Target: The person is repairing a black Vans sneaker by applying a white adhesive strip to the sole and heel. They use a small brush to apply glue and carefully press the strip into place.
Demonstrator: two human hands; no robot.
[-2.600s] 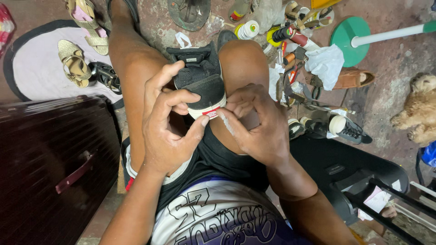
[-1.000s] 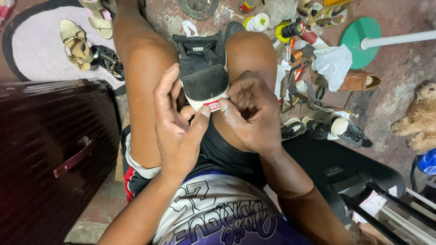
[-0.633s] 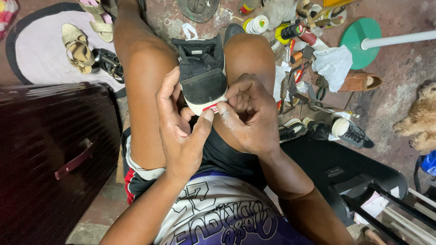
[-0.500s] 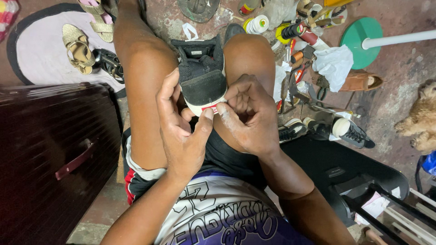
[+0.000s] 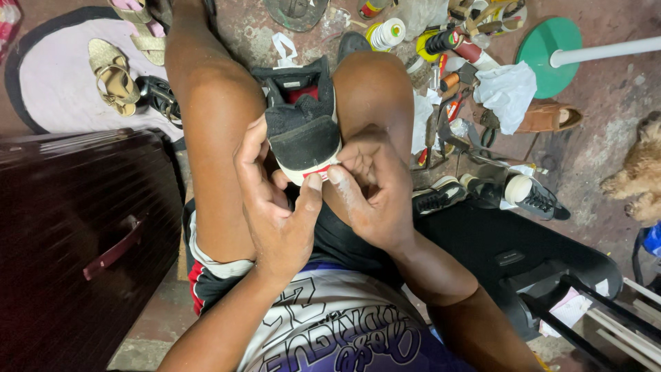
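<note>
As I look down through the head camera, the black suede sneaker with a white rubber sole and red heel patch (image 5: 301, 131) sits wedged between the knees, long axis running away from the body, toe far, heel near; my left hand (image 5: 275, 207) cups its left side, thumb pressed on the red patch; my right hand (image 5: 375, 193) pinches the heel rim, fingers together; I judge it light, soft above, stiff at the sole, best held there; tools and a green round base (image 5: 544, 48) lie beyond.

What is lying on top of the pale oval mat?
On the pale mat lie gold strappy sandals and a dark shoe. The person's knee covers its right edge.
</note>
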